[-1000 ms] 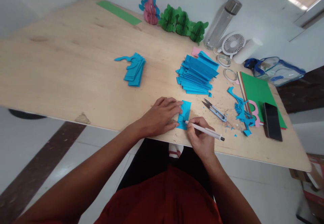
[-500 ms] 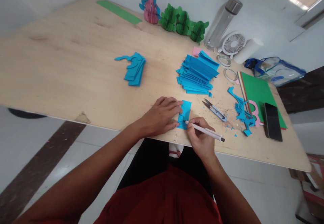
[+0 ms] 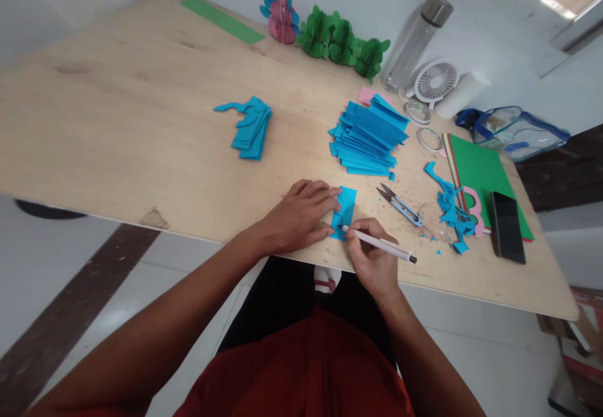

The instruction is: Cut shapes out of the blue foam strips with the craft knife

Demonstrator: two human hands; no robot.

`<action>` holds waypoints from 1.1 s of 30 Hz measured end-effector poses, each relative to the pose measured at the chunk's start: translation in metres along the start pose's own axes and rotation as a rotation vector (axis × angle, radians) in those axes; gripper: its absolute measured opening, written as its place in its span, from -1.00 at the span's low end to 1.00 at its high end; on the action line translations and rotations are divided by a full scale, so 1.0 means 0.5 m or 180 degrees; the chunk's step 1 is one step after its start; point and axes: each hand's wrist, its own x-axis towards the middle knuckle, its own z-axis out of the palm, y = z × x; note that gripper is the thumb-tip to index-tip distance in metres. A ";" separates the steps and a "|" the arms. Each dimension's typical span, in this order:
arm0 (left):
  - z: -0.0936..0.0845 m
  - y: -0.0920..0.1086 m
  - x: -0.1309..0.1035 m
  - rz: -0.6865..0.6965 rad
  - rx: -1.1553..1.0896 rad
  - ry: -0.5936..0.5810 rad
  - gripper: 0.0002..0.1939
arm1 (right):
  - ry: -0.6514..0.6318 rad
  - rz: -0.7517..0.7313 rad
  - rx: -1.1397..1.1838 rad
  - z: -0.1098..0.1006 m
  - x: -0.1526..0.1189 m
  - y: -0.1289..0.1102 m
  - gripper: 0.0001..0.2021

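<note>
A small blue paper piece (image 3: 347, 198) lies near the table's front edge, with dark curved lines on it. My left hand (image 3: 301, 216) rests flat, fingers spread, its fingertips on the paper's left side. In my right hand (image 3: 374, 255) is a white pen (image 3: 381, 243), its tip touching the paper's lower part. Thread snips (image 3: 400, 205) lie to the right, blades apart. Beyond the hands sits a fanned stack of blue paper strips (image 3: 367, 137). Further left is a smaller pile of cut blue pieces (image 3: 253, 129).
Blue scraps (image 3: 455, 213), a pink cutout (image 3: 472, 206), a black phone (image 3: 507, 227) and green paper (image 3: 485, 169) occupy the right. Along the wall stand green paper figures (image 3: 342, 41), a pink one (image 3: 282, 20), a bottle (image 3: 414, 46) and a small fan (image 3: 434, 82).
My right hand and the pen have shifted slightly left over the blue paper. My left hand has stayed in place.
</note>
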 end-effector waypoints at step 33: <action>0.001 0.001 0.000 -0.0011 -0.0028 -0.0011 -0.73 | -0.0240 0.0138 0.0261 0.007 0.004 -0.001 -0.95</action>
